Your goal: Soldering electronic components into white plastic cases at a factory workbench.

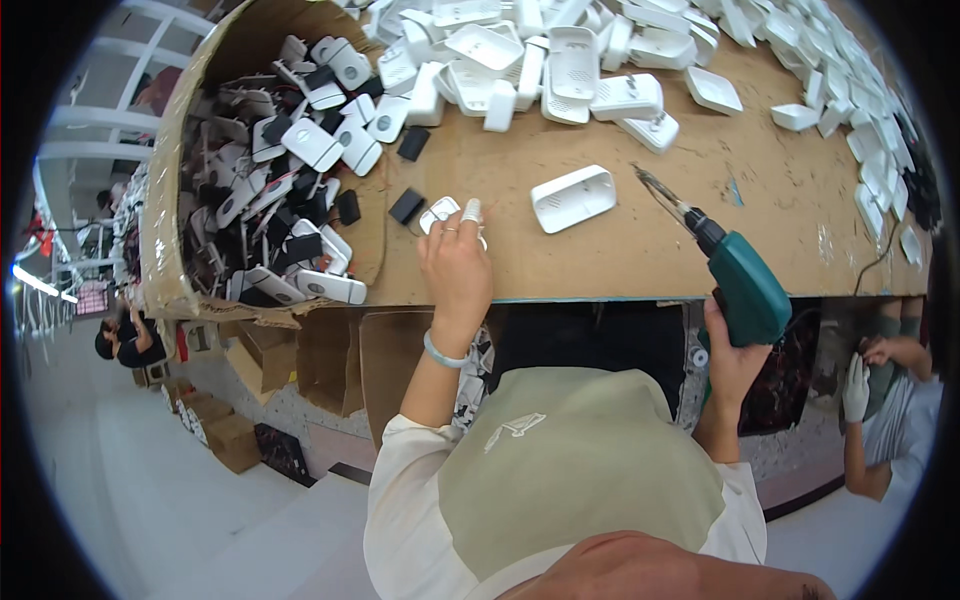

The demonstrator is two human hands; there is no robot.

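- Fingers [470,213] of left hand [455,265] curled down onto small white plastic part [437,213], pressing it against brown workbench [560,250].
- Right hand [733,355] wrapped tight round grip of green power screwdriver [745,285], held at bench edge, bit tilted up-left over the board.
- Lay just right of left hand: 1 white rectangular housing [572,197], apart from the fingers.
- Sat just left of the small part: black block [406,206], a thin wire beside it.
- Stood at far left: cardboard box [165,230] crammed with white and black pieces.
- Spread along far edge: heap of white shells [560,60].
- Worked at lower right: another person's gloved hand [856,388].
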